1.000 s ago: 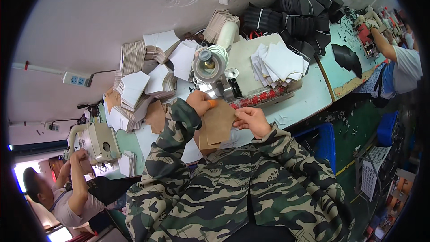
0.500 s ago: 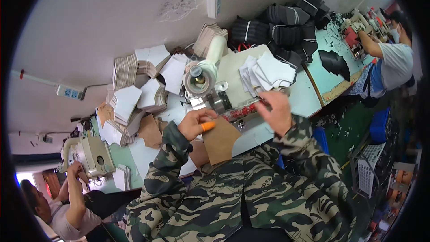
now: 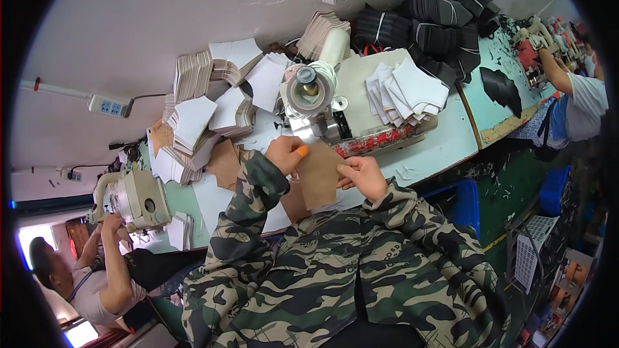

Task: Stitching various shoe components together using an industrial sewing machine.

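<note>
A flat brown cut piece (image 3: 320, 183), like card or leather, is held between my two hands in front of the machine. My left hand (image 3: 284, 156), with an orange finger cover on one finger, pinches its upper left edge. At its right edge, the thumb and fingers of my right hand (image 3: 364, 177) close on it. Just beyond stands a cream bench machine (image 3: 335, 48) with a round metal head; the piece's upper end lies close to its metal front. Another brown piece (image 3: 295, 205) shows partly behind the held one.
Loose white cut pieces (image 3: 419, 84) lie on the machine's top. Stacks of white-faced pieces (image 3: 193, 119) stand to the left, and black bundles (image 3: 445, 19) at the back right. Co-workers sit at machines on both sides. A blue bin (image 3: 464, 206) is at my right.
My right hand has come down and left from beside the machine top and taken the brown piece's right edge. My left hand keeps its grip. The whole view has shifted slightly.
</note>
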Demonstrator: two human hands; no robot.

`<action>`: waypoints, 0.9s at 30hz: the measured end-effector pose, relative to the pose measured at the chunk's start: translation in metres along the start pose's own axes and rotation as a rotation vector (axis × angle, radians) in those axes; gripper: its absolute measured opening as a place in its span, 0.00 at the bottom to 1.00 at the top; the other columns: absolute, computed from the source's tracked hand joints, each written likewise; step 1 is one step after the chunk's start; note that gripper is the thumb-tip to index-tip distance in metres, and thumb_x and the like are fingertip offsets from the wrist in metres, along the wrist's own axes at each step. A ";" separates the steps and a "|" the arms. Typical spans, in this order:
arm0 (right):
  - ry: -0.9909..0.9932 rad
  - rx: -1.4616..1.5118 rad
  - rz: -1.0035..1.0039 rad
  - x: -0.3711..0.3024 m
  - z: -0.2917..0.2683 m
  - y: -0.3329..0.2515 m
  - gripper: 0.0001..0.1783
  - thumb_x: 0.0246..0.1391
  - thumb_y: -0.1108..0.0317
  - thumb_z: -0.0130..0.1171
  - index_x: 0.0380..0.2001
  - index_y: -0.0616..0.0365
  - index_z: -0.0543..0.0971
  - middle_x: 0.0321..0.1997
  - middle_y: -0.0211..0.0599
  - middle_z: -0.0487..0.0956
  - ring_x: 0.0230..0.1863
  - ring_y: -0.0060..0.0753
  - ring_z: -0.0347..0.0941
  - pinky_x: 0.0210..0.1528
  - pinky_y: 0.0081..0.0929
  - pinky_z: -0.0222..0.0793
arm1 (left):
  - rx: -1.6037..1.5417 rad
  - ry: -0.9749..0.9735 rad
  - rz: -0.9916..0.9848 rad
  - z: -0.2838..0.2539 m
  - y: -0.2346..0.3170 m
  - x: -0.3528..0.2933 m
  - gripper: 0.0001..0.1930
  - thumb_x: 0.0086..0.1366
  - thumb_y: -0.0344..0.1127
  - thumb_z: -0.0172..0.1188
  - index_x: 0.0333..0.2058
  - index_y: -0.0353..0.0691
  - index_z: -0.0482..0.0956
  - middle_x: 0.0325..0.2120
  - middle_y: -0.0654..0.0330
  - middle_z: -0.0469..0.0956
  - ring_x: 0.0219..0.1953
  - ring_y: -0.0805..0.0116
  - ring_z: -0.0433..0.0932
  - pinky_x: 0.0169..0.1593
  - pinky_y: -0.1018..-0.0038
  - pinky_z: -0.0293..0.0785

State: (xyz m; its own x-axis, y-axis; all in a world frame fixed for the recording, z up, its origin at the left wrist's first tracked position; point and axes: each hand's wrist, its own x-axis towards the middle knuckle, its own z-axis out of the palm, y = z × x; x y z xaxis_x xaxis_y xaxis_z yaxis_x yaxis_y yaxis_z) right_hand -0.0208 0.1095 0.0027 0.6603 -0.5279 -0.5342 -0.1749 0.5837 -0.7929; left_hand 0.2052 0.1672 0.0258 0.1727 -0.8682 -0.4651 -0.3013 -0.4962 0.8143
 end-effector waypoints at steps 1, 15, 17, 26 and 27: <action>-0.003 0.000 0.000 0.003 0.001 0.003 0.11 0.56 0.67 0.55 0.34 0.67 0.77 0.28 0.36 0.79 0.26 0.25 0.77 0.27 0.19 0.71 | 0.078 -0.002 -0.007 -0.003 0.006 0.001 0.10 0.62 0.32 0.52 0.33 0.29 0.77 0.17 0.59 0.75 0.11 0.73 0.73 0.14 0.78 0.68; 0.582 -0.762 -0.769 -0.037 -0.063 -0.106 0.11 0.53 0.73 0.55 0.41 0.64 0.77 0.32 0.37 0.78 0.34 0.32 0.75 0.36 0.26 0.68 | 0.309 0.468 0.302 0.000 -0.015 0.012 0.10 0.61 0.38 0.51 0.27 0.39 0.74 0.18 0.48 0.74 0.23 0.48 0.76 0.26 0.60 0.69; 0.948 -1.254 -1.150 -0.037 -0.081 -0.127 0.09 0.48 0.76 0.57 0.36 0.60 0.79 0.35 0.43 0.78 0.38 0.47 0.72 0.41 0.34 0.67 | 0.779 0.544 0.099 0.000 -0.050 -0.004 0.12 0.62 0.43 0.51 0.30 0.41 0.73 0.19 0.48 0.75 0.24 0.47 0.76 0.27 0.57 0.69; 0.503 -0.975 -0.968 -0.017 -0.038 -0.073 0.10 0.43 0.71 0.61 0.33 0.59 0.78 0.32 0.39 0.78 0.35 0.45 0.73 0.39 0.35 0.67 | 0.637 0.073 -0.174 0.046 -0.167 -0.050 0.24 0.46 0.46 0.70 0.35 0.35 0.73 0.36 0.45 0.75 0.41 0.48 0.74 0.44 0.57 0.70; 0.390 -0.943 -0.917 -0.017 -0.035 -0.062 0.12 0.43 0.71 0.62 0.34 0.60 0.78 0.32 0.40 0.78 0.36 0.46 0.73 0.39 0.34 0.68 | 0.757 0.083 -0.080 0.044 -0.154 -0.051 0.23 0.48 0.44 0.68 0.38 0.35 0.73 0.37 0.46 0.75 0.39 0.50 0.76 0.41 0.60 0.72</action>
State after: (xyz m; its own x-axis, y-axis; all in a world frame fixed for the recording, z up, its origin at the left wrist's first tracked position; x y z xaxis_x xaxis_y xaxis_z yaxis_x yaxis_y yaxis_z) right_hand -0.0465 0.0604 0.0508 0.5885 -0.7230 0.3618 -0.3208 -0.6197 -0.7163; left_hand 0.2012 0.2879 -0.0914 0.2817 -0.8415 -0.4610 -0.8401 -0.4484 0.3052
